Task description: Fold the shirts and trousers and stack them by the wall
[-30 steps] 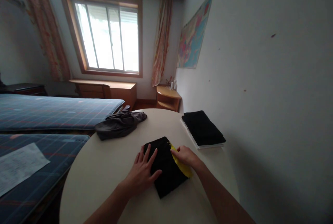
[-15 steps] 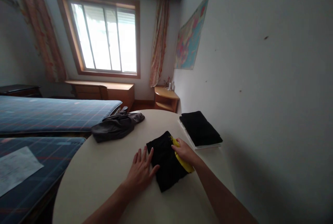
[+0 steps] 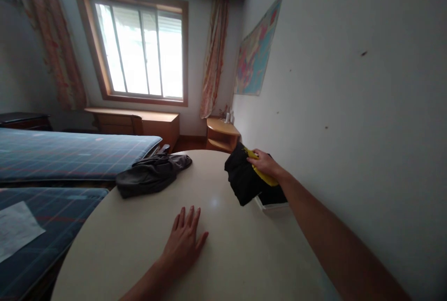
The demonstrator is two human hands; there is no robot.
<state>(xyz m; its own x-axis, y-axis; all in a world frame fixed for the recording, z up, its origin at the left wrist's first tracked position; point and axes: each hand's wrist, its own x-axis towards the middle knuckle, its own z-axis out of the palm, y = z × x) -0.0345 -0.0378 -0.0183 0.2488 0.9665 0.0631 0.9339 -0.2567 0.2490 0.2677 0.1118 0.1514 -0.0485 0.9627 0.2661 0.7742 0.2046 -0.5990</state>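
A folded black cloth with a yellow part hangs from my right hand, whose fingers are closed on its yellow edge. It is lifted off the table and partly covers a stack of folded black and white cloth at the table's right side. My left hand lies flat on the pale round table, fingers spread, holding nothing. A dark grey crumpled garment rests near the table's far left edge, apart from both hands.
Two blue plaid mattresses lie left of the table, the nearer one with a white paper on it. A wooden desk stands under the window, and a small corner shelf beside it. The wall runs close along the right.
My right hand has lifted the black and yellow cloth from the table and carried it right and away, over the stack. My left hand has let the cloth go and stays on the table.
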